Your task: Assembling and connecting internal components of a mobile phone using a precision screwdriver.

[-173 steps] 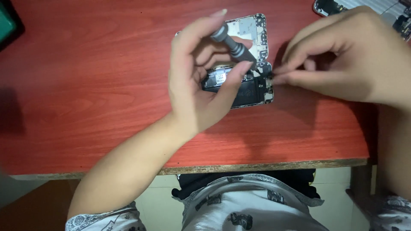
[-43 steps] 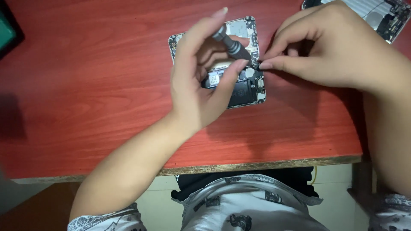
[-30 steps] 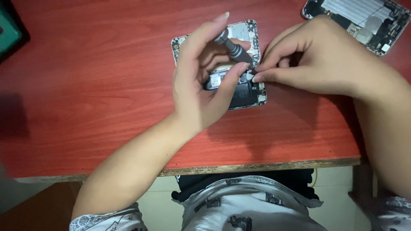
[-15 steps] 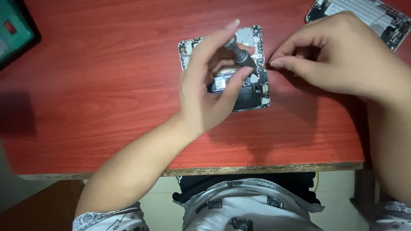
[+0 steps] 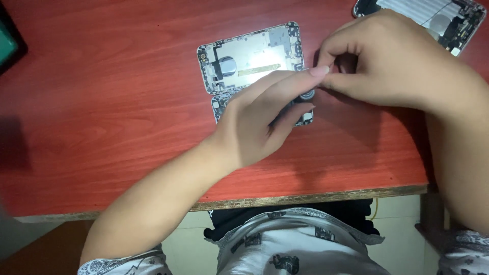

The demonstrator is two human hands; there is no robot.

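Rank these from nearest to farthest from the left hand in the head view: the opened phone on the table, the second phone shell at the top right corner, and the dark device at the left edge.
1. Opened phone: under the left hand, touching.
2. Second phone shell: top right, beyond the right hand.
3. Dark device: far left edge.

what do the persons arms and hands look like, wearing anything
Both forearms are bare, with no gloves, watch or rings showing. The left hand and right hand have short, plain nails on the fingers. Pale patterned short sleeves show at the frame's bottom corners.
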